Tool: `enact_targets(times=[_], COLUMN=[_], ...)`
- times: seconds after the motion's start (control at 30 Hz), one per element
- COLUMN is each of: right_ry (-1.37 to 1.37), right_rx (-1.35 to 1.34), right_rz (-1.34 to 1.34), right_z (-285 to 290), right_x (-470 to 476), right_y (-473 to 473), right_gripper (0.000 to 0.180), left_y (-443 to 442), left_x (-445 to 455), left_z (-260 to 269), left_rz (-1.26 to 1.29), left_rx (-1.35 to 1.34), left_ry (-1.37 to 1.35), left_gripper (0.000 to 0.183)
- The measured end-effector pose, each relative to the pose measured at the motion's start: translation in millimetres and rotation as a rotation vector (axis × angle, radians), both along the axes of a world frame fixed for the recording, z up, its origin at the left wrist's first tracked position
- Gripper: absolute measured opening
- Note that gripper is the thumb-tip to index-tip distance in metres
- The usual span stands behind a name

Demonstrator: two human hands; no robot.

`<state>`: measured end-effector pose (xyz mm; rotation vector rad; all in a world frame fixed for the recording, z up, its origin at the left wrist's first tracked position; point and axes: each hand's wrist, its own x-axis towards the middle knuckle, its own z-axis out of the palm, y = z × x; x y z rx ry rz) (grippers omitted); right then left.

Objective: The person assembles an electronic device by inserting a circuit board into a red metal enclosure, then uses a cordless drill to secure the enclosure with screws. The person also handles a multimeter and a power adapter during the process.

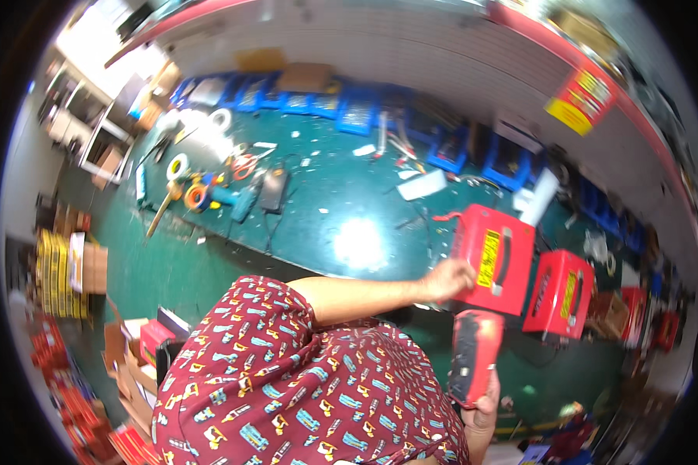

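My right hand [484, 401] grips the lower end of a red and black box-shaped device [478, 354], held upright off the near edge of the green-topped workbench [320, 238]. My left hand [451, 280], fingers curled, is at the near left side of a red machine case [515, 256] with a black carry handle and a yellow label. Blur hides whether the fingers press on the case or hold something small. Just right of it stands a second red machine case [561, 296], also with a handle and yellow label.
Blue parts bins [358, 116] line the back of the bench. At left lie a teal cordless drill [241, 200], a black power adapter [274, 189], tape rolls [177, 167] and a hammer [161, 212]. Open cartons [129, 372] stand behind my left side. A red shelf edge [581, 52] overhangs.
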<state>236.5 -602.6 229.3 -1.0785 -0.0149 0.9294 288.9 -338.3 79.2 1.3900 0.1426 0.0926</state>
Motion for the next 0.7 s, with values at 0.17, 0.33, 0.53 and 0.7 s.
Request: enact_targets(times=[0.17, 0.33, 0.53, 0.7], right_ry=[-0.150, -0.483, -1.051, -1.237], right_rx=[0.276, 0.411, 0.296, 0.125], right_rz=[-0.098, -0.087, -0.206, -0.361], right_z=[61, 140, 214, 197], right_x=[-5, -13, -19, -12], right_y=[134, 209, 221, 235], right_gripper=[0.100, 0.100, 0.108, 0.097], left_y=[4, 51, 111, 133], left_x=[-117, -169, -227, -220], left_z=[59, 6, -98, -50], left_rz=[-0.831, -0.804, -0.530, -0.442], left_rx=[-0.230, 0.144, 0.384, -0.151], left_ry=[-0.163, -0.227, -0.046, 0.183], left_gripper=[0.045, 0.038, 0.033, 0.039])
